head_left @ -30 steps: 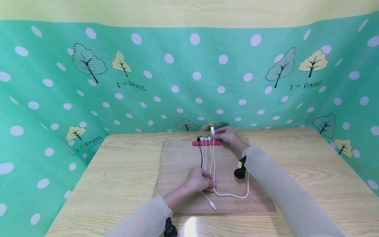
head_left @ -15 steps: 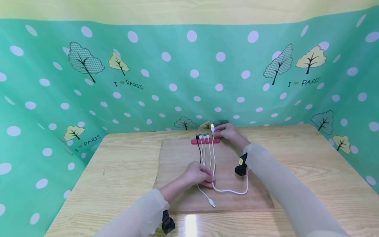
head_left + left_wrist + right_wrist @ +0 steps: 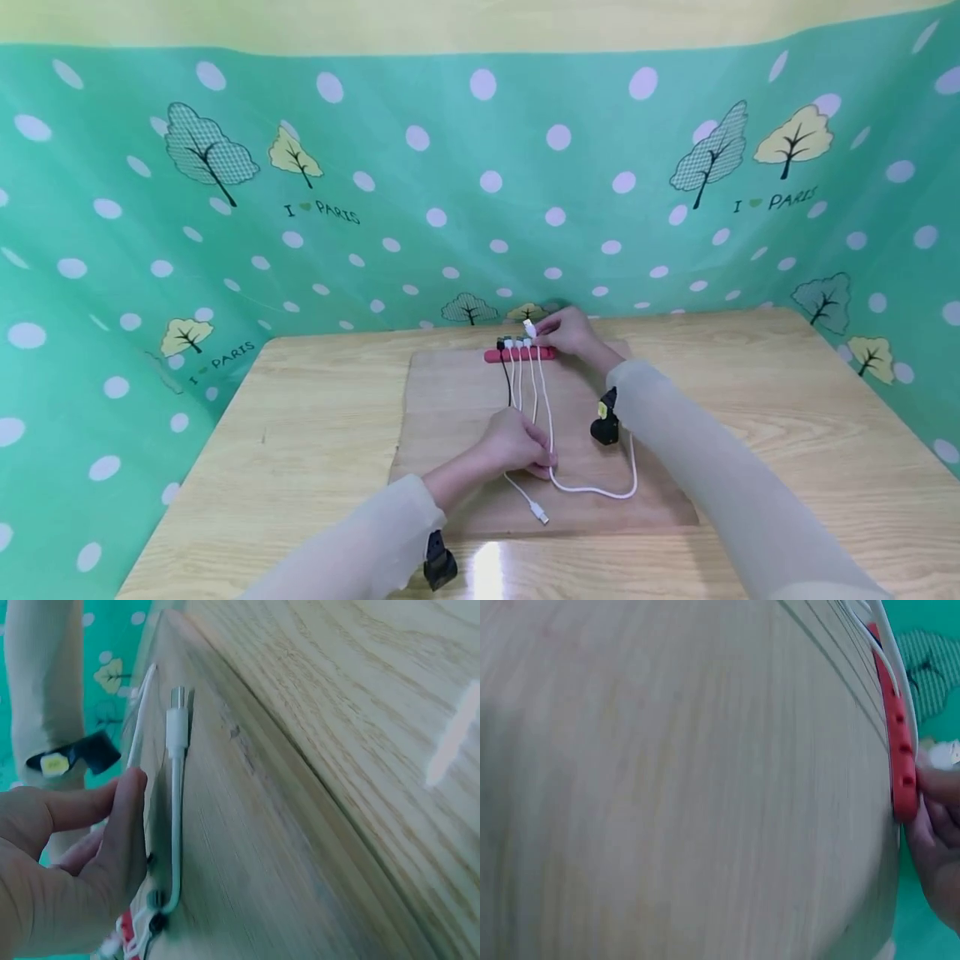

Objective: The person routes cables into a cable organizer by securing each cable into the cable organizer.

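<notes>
Near the board's back edge my right hand (image 3: 568,333) pinches a white USB cable just below its plug (image 3: 529,328), which tilts left close above a red cable holder (image 3: 551,354). Lower down, my left hand (image 3: 517,443) pinches the same cable (image 3: 548,408) between thumb and fingers, holding that stretch fairly straight. One black and several white cables sit side by side in the holder's left part. Open slots show in the red holder (image 3: 901,750) in the right wrist view, beside my right fingers. Another white plug (image 3: 177,727) lies loose on the board, beside my left hand.
A thin brown board (image 3: 442,383) lies on the wooden table (image 3: 322,433). The gripped cable's slack loops right over the board toward my right sleeve (image 3: 675,417). A green dotted cloth (image 3: 390,175) hangs behind and along the sides.
The plug in my right hand has gone from upright to tilted left, and has moved left along the holder. My left hand has shifted slightly right, keeping its pinch on the cable.
</notes>
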The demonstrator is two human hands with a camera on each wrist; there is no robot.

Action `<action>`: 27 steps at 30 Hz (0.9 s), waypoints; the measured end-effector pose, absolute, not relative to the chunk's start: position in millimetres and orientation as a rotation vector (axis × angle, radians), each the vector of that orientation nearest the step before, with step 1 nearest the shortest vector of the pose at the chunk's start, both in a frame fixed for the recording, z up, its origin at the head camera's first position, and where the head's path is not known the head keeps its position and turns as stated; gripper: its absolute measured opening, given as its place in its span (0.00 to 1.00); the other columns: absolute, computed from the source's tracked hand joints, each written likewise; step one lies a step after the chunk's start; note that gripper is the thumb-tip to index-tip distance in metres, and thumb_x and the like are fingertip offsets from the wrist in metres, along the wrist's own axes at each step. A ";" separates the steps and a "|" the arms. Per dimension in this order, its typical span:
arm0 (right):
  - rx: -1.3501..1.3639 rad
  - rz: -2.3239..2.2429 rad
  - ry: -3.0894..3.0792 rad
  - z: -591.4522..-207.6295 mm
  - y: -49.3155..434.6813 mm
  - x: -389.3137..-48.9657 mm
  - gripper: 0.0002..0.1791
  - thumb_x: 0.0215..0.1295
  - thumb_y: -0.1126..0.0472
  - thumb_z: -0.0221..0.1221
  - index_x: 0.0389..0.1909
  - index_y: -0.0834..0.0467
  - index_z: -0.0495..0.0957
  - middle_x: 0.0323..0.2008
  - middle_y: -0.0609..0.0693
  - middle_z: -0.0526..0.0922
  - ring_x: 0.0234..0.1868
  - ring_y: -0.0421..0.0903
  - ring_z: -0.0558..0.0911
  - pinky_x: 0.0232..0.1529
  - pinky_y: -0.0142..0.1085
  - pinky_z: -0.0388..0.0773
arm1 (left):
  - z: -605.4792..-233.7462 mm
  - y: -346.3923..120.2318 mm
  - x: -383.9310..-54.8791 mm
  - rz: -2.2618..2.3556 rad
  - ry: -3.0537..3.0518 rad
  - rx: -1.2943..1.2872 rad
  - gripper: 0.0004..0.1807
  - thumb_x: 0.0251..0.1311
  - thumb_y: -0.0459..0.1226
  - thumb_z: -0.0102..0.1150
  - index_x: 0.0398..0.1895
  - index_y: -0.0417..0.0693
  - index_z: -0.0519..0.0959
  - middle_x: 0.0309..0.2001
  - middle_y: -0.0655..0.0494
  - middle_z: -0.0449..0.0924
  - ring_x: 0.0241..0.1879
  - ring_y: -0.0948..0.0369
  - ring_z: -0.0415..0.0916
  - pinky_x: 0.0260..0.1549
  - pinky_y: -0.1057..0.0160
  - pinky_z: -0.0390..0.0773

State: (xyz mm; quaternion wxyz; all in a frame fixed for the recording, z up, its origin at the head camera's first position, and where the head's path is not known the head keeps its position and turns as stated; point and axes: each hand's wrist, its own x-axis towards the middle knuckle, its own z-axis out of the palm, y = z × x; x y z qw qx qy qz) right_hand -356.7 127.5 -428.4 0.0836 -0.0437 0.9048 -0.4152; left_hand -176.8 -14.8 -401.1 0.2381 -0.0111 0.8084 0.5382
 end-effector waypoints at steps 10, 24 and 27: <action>0.049 -1.197 2.936 -431.6 108.7 -346.5 0.12 0.50 0.62 0.71 0.37 0.60 0.86 0.35 0.56 0.88 0.34 0.47 0.84 0.29 0.26 0.77 | -397.3 -0.5 -183.4 1.226 2.414 0.045 0.05 0.42 0.21 0.67 0.16 0.34 0.82 0.17 0.42 0.83 0.18 0.55 0.84 0.15 0.70 0.82; 0.251 -1.334 2.783 -426.9 106.9 -349.4 0.13 0.47 0.64 0.71 0.36 0.61 0.85 0.42 0.57 0.87 0.43 0.50 0.84 0.34 0.29 0.83 | -388.4 -0.5 -193.6 0.904 2.493 0.065 0.07 0.45 0.30 0.71 0.15 0.41 0.83 0.17 0.50 0.85 0.19 0.62 0.85 0.19 0.76 0.79; 0.253 -1.382 2.720 -427.0 109.1 -350.1 0.14 0.47 0.65 0.71 0.38 0.61 0.85 0.45 0.58 0.86 0.46 0.51 0.83 0.34 0.28 0.82 | -387.5 -3.1 -195.8 0.914 2.439 0.041 0.08 0.45 0.30 0.71 0.14 0.40 0.82 0.19 0.48 0.85 0.20 0.60 0.85 0.21 0.75 0.80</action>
